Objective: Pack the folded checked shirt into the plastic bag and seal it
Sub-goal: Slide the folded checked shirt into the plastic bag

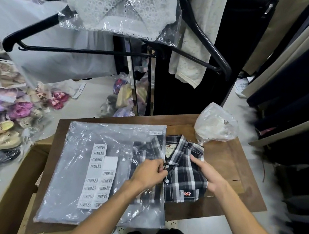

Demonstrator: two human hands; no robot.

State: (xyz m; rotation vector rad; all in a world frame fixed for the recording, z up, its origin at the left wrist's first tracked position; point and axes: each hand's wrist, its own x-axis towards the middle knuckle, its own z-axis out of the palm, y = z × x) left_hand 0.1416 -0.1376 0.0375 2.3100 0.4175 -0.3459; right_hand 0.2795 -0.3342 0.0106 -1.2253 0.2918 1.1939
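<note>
A folded navy-and-white checked shirt [184, 174] lies on the brown wooden board [237, 190], its left part inside the open right edge of a large clear plastic bag [81, 166]. Barcode stickers [97, 177] cover the bag's middle. My left hand [150, 171] pinches the bag's open edge over the shirt's button placket. My right hand [206, 174] lies flat on the shirt's right side, fingers pressing near the collar.
A crumpled clear bag [215, 122] sits at the board's far right corner. Black hangers [80, 50] and a bagged white lace garment [120, 8] hang overhead. Bagged shoes [4, 121] pile at the left, and cardboard boxes [19, 179] lie under the board.
</note>
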